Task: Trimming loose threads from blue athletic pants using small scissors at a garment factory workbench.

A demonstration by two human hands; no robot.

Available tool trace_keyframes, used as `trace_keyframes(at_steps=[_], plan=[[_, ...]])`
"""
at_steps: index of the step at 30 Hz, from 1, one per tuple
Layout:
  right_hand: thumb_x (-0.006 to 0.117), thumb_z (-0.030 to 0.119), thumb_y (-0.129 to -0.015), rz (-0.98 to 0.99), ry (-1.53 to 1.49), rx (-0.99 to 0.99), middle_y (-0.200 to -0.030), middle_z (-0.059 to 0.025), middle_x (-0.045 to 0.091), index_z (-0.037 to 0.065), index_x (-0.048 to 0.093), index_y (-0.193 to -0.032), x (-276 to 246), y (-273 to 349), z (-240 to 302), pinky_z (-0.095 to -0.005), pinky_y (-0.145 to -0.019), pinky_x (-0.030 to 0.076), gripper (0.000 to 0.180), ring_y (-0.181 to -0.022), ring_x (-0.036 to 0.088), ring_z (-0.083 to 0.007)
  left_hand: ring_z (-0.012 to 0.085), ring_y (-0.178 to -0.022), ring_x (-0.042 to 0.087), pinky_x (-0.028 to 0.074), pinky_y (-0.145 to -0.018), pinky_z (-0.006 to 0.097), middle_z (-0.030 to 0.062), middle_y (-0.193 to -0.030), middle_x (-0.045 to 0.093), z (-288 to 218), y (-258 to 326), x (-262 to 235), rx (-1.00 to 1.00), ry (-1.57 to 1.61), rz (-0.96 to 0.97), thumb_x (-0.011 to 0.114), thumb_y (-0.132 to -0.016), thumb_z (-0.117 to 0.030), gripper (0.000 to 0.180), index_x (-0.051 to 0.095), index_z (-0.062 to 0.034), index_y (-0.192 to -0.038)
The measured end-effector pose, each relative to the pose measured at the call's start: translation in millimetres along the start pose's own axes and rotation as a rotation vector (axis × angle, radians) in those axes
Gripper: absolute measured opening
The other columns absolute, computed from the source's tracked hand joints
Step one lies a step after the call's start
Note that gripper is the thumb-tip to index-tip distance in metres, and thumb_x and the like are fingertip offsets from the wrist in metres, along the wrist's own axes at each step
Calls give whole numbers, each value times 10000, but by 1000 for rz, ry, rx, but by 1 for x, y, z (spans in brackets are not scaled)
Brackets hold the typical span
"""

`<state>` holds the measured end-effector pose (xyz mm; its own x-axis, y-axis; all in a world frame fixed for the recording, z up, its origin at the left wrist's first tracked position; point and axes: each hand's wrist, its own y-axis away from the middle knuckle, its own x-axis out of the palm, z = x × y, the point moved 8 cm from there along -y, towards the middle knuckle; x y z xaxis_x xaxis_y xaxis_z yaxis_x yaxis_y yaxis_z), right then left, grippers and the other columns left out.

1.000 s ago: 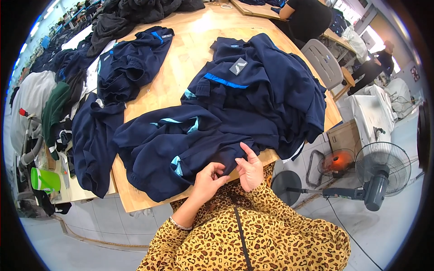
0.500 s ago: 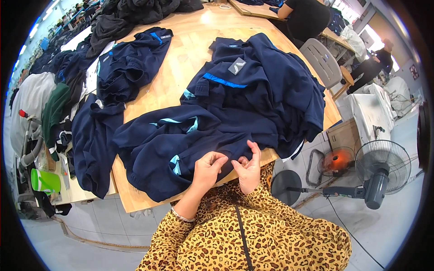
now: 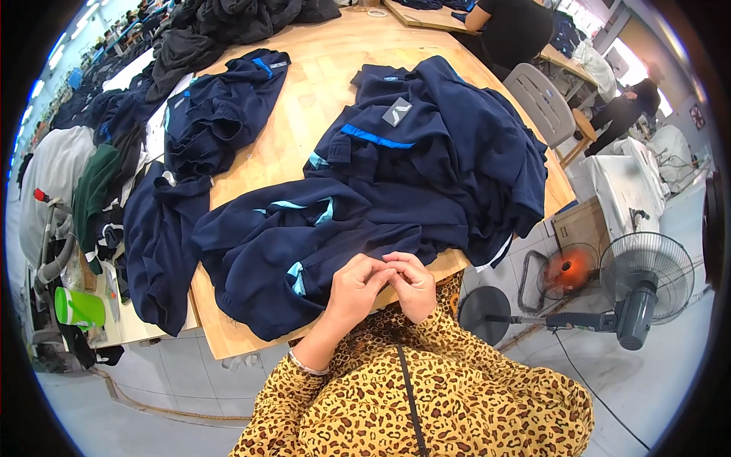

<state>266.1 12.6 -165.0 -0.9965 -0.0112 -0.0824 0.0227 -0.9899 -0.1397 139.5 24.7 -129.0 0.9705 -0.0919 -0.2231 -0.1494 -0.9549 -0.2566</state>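
Note:
My left hand (image 3: 357,288) and my right hand (image 3: 412,287) meet fingertip to fingertip just above the near edge of the wooden table (image 3: 320,84). Both are closed in a pinch; whatever is between the fingers, if anything, is too small to make out. Right behind them lies a crumpled navy garment (image 3: 259,244) with light-blue trim, partly hanging over the table edge. Beyond it is a heap of navy garments (image 3: 472,145) with a bright blue strip and a grey patch (image 3: 397,113).
More navy garments (image 3: 221,114) lie at the left, with a dark grey pile (image 3: 221,34) at the far side. A green bucket (image 3: 79,307) stands at the left. On the right are a standing fan (image 3: 643,282), a grey chair (image 3: 541,107) and a person in black (image 3: 518,30).
My right hand's raised fingers have folded down, and its fingertips have come together with those of my left hand. The garments have stayed in place.

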Motion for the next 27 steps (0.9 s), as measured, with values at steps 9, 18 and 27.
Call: trace_keyframes(at_steps=[9,18,27], plan=[[521,110,-923,-159,-450,316,-931,4,617,20,595,-965,-13,0,-40,-160,-663,390,124,-739,478,-15,243,-707,594,474,-671,313,161,-826,580,9,7,-12,-127,-136,199,626,-794,-79,462,489,24,-1224],[522,106,-923,-168,-423,255,-951,-16,623,18,588,-956,-12,-1,-31,-165,-706,402,115,-777,497,-30,384,-725,611,499,-622,421,210,-845,609,-8,10,-1,-4,-420,256,597,-836,-159,403,499,15,-1187],[530,70,-907,-175,-312,156,-1003,-54,611,-13,580,-939,-14,0,-20,-210,-816,416,102,-908,536,-91,371,-716,607,494,-615,394,222,-841,611,-11,12,11,-27,-473,297,582,-849,-130,348,521,43,-1145]])
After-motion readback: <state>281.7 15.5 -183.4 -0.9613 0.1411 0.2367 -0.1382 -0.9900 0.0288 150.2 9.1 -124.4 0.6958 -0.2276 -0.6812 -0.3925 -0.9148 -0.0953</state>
